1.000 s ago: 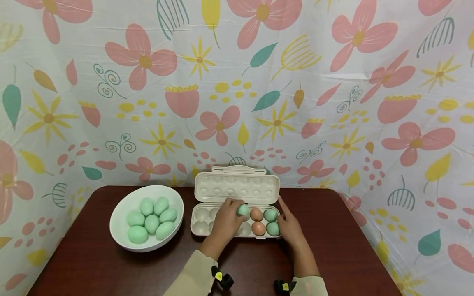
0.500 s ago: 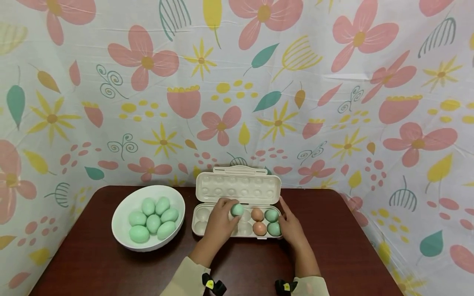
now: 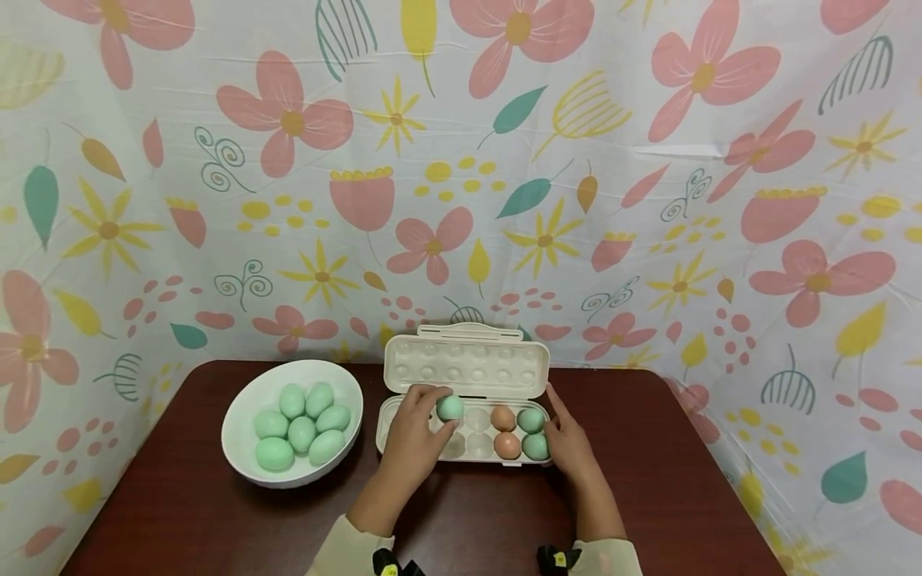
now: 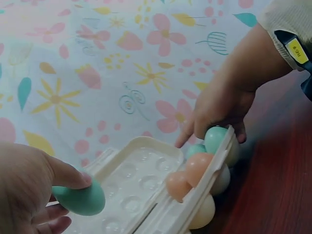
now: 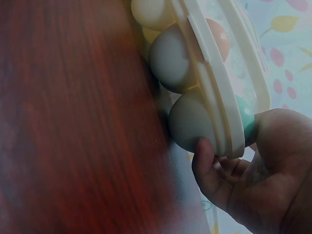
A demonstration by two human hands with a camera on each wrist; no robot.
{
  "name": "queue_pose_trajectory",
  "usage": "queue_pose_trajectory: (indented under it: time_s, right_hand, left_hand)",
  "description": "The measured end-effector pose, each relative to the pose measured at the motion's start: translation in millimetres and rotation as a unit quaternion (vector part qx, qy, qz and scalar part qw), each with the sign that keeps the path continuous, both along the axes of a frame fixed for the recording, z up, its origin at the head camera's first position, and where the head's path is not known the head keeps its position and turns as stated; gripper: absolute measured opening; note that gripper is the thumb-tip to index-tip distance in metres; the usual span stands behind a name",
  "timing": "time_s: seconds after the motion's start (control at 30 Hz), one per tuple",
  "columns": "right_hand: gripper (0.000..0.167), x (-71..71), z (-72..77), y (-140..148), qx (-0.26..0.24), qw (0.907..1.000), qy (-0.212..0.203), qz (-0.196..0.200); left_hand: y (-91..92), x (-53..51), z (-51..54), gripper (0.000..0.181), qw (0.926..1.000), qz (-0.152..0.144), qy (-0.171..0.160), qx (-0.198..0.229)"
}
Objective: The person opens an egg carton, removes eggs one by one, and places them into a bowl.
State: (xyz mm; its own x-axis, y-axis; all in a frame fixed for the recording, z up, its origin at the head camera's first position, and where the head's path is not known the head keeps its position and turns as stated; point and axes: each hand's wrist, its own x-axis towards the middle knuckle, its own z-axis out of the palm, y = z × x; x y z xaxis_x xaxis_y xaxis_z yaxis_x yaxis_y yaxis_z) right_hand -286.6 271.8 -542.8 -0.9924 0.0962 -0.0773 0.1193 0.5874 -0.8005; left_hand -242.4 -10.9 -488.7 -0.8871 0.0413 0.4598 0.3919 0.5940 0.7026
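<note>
A cream plastic egg box (image 3: 467,364) stands on the table with its lid swung up and back. My left hand (image 3: 409,436) pinches a green egg (image 3: 450,407) between thumb and fingers above the box's middle cups; the left wrist view shows this egg (image 4: 85,199) apart from the box. Two orange-brown eggs (image 3: 507,446) and two green eggs (image 3: 536,446) sit in the cups at the right end. My right hand (image 3: 572,448) grips that end, and in the right wrist view its thumb (image 5: 204,155) touches the outside of a cup. My left hand hides the leftmost cups.
To the left of the box, a white bowl (image 3: 238,444) holds several light green eggs (image 3: 301,434). Both stand on a dark red-brown table (image 3: 490,520). A flower-patterned cloth (image 3: 446,264) hangs close behind the table.
My left hand has moved left along the box with the green egg, from beside the brown eggs to over the middle cups. My right hand keeps its place at the right end.
</note>
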Motion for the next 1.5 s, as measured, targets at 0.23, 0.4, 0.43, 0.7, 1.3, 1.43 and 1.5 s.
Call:
queue_pose_trajectory:
  time_s: [0.23, 0.4, 0.43, 0.7, 1.3, 1.43, 1.5]
  right_hand:
    - [0.065, 0.6, 1.9, 2, 0.009, 0.9999, 0.006, -0.002]
    - [0.066, 0.4, 0.7, 2, 0.009, 0.9999, 0.008, -0.003]
    - [0.066, 0.3, 0.3, 2, 0.006, 1.0, 0.007, -0.003]
    - [0.066, 0.3, -1.8, 0, 0.0, 1.0, 0.008, -0.004]
    - [0.065, 0.1, 2.0, 1, 0.022, 0.9997, 0.007, 0.0]
    - [0.065, 0.5, 2.3, 1, 0.023, 0.9997, 0.003, 0.001]
    - [0.065, 0.4, 1.3, 2, 0.022, 0.9998, 0.002, 0.001]
  left_hand:
    - [-16.0, 10.1, 10.7, 0.045, 0.9997, 0.024, 0.008, 0.0]
    - [-31.0, 15.1, 17.5, 0.045, 0.9992, 0.04, 0.003, -0.008]
    - [-34.5, 16.3, 19.1, 0.045, 0.999, 0.043, 0.0, -0.009]
    - [-64.4, 26.3, 30.1, 0.046, 0.9975, 0.067, -0.013, -0.017]
    - [-122.2, 36.3, 44.3, 0.049, 0.9917, 0.091, -0.085, -0.033]
    - [-136.2, 37.6, 46.0, 0.047, 0.9886, 0.086, -0.117, -0.041]
    - [-142.4, 38.4, 45.9, 0.047, 0.9867, 0.084, -0.132, -0.044]
